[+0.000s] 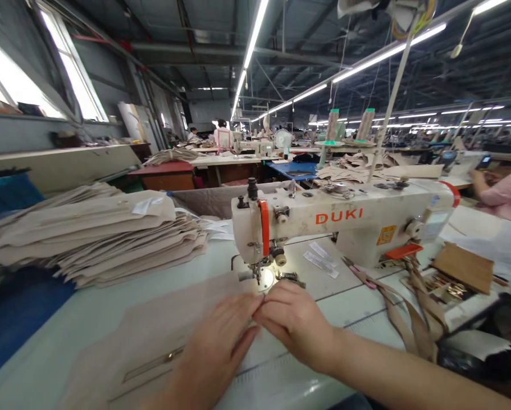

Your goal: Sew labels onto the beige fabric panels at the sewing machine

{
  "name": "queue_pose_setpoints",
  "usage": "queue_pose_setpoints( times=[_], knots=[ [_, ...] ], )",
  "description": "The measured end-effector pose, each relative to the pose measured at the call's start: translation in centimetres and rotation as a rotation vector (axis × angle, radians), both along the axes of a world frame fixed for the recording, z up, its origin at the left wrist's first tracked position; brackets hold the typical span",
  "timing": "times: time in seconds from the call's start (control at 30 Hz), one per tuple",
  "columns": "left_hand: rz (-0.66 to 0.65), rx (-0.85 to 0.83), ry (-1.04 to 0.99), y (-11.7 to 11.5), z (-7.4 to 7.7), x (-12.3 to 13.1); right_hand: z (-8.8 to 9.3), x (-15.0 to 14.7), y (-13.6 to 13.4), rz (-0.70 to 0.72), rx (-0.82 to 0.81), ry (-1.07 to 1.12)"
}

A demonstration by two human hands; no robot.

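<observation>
A thin beige fabric panel (170,313) with a zipper (152,364) set into it lies on the pale table, its far corner near the sewing machine's needle. My left hand (221,336) rests over the panel's right edge, fingers closed on it. Right beside its fingertips, my right hand (298,322) is closed in a pinch; what lies between its fingers is hidden. Both hands meet just in front of the lit needle plate (266,278) of the white sewing machine (298,213). The presser foot stands just beyond my fingers.
Stacked beige fabric pieces (131,245) fill the left side. White labels (321,262), scissors (360,272), beige straps (409,313) and a brown piece (464,266) lie to the right. A co-worker's pink sleeve (509,196) shows at the far right. Thread cones (332,126) stand behind.
</observation>
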State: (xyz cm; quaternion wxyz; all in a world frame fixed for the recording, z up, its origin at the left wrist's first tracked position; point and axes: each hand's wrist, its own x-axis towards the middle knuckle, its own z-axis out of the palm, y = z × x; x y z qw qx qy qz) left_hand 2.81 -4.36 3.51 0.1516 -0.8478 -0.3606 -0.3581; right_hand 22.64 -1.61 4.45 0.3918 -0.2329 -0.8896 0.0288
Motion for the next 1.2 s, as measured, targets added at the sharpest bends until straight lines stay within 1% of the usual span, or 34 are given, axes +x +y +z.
queue_pose_setpoints(
  times=[0.1, 0.13, 0.2, 0.3, 0.37, 0.47, 0.57, 0.73, 0.87, 1.1, 1.2],
  knots=[
    [-0.004, -0.063, -0.047, 1.0, 0.4, -0.4, -0.7, -1.3, 1.3, 0.039, -0.089, 0.123],
    [-0.006, -0.071, -0.027, 1.4, 0.4, -0.7, -1.0, -1.2, 1.8, 0.045, -0.121, 0.137],
    [-0.023, -0.033, 0.047, 2.3, 0.3, -1.3, -1.8, -0.6, 2.8, 0.027, -0.163, 0.13],
    [-0.021, 0.006, 0.188, 3.4, -0.5, -1.6, -2.7, 0.7, 3.4, -0.015, -0.174, 0.081],
    [-0.007, -0.024, 0.25, 3.9, -1.3, -1.3, -3.0, 1.3, 3.0, 0.012, -0.161, 0.013],
    [-0.014, -0.058, 0.279, 4.2, -2.2, -1.0, -2.9, 1.6, 2.0, 0.118, -0.145, -0.126],
    [-0.032, -0.08, 0.297, 4.4, -2.5, -1.1, -2.7, 1.5, 1.3, 0.171, -0.148, -0.228],
    [-0.087, -0.116, 0.334, 5.0, -1.9, -1.3, -3.1, 1.4, 1.2, 0.17, -0.16, -0.265],
    [-0.089, -0.107, 0.35, 5.4, -1.7, -0.9, -3.1, 1.5, 1.3, 0.158, -0.153, -0.263],
    [-0.072, -0.066, 0.32, 5.4, -3.3, -0.8, -2.8, 1.5, 1.1, 0.154, -0.163, -0.286],
    [-0.066, -0.064, 0.311, 5.3, -3.4, -0.9, -2.9, 1.5, 1.1, 0.151, -0.175, -0.295]
  ],
)
